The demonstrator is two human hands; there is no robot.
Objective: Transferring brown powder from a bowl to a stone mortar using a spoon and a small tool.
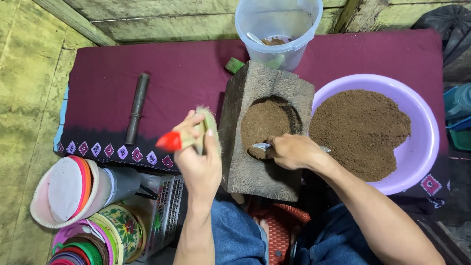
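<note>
Bare left hand [198,159] grips a red-handled bristle brush [189,137]; right hand [293,151] clasps a metal spoon [262,146] in brown powder [265,122] filling the hollowed wooden block [260,167]. Beyond: lilac plastic basin [422,122], clear plastic bucket [279,29].

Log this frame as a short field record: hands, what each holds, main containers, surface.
left hand: grips a brush with a red handle tip, bristles up
right hand: holds a spoon in the mortar's hollow
wooden mortar: hollow filled with brown powder
purple basin: right of mortar, heaped with brown powder
clear bucket: behind mortar, some powder inside
dark pestle: lying on cloth, untouched
surface: maroon cloth
</note>
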